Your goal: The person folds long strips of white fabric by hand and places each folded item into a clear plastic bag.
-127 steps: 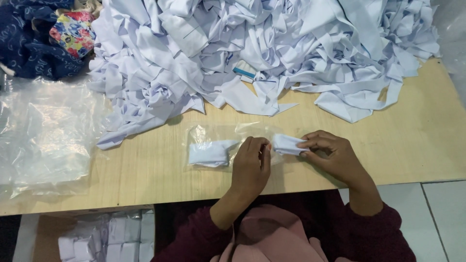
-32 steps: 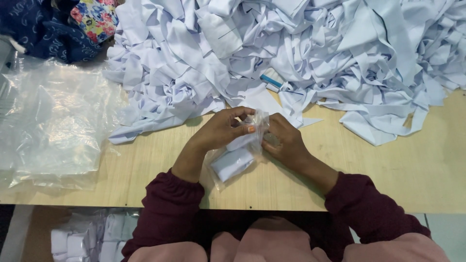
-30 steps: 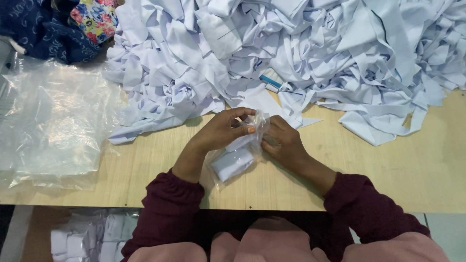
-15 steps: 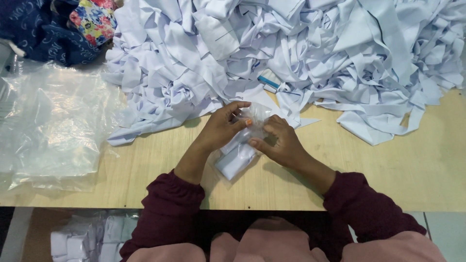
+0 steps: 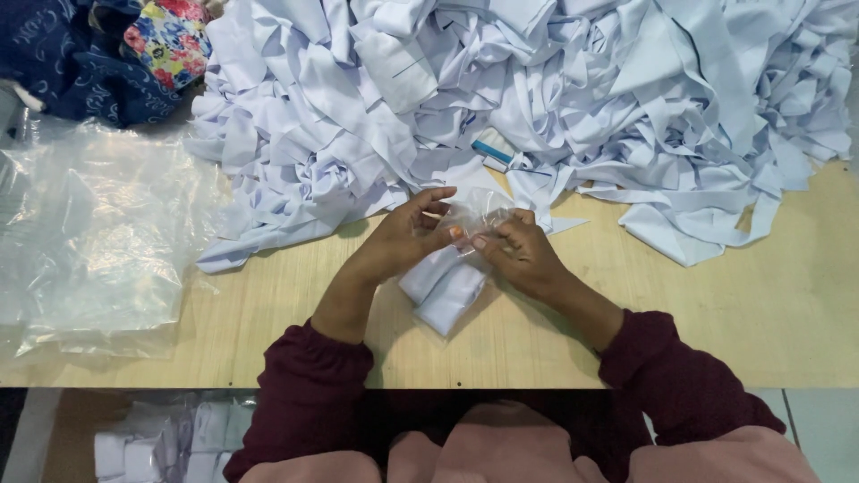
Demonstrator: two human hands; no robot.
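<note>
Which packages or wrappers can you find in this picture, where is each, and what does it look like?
Small clear bag: table centre, held by left hand and right hand, folded white cloth inside.
Pile of clear plastic bags: table's left side, crinkled, see-through.
Labels, signs, screens: none seen.

White cloth heap [image 5: 537, 98], navy and floral fabrics [image 5: 165, 40], seemingly clear bags [image 5: 89, 241].

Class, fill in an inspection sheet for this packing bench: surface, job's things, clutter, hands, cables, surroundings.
Surface: wooden table, bare near the front edge.
Job's things: folded white cloth inside a clear plastic bag, held at its open top.
Clutter: large heap of white cloth pieces; stack of clear bags; dark blue and floral fabric.
Hands: left hand and right hand both grip the bag.
Cables: nothing seen.
Surroundings: white bundles below the table.
</note>
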